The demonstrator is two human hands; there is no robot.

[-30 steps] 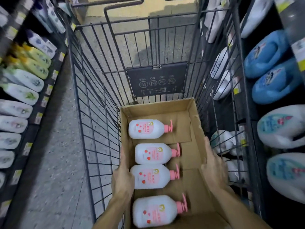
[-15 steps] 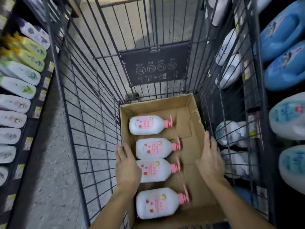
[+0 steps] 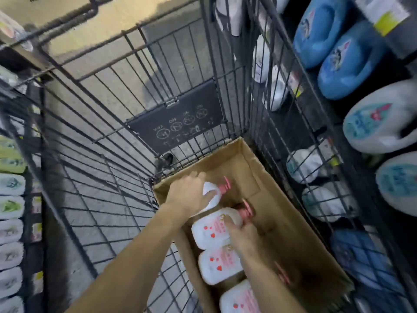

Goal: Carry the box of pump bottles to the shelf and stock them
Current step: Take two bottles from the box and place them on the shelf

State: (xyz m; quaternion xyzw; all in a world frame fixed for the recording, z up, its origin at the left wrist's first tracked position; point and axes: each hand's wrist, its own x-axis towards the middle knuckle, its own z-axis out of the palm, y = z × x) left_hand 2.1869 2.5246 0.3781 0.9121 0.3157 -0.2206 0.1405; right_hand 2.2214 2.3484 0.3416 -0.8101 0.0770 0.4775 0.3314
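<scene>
Stocking has barely begun: we grip one pump bottle [image 3: 213,194] per hand [image 3: 191,195], apparently; the box [image 3: 282,218] sits in the cart [image 3: 94,177].

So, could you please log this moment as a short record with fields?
setting: wire cart between stocked shelves
container: open cardboard box in the cart
contents: four white pump bottles with pink pumps, lying down
left hand: on the farthest bottle
right hand: on the second bottle
grip: closed or not, unclear
</scene>
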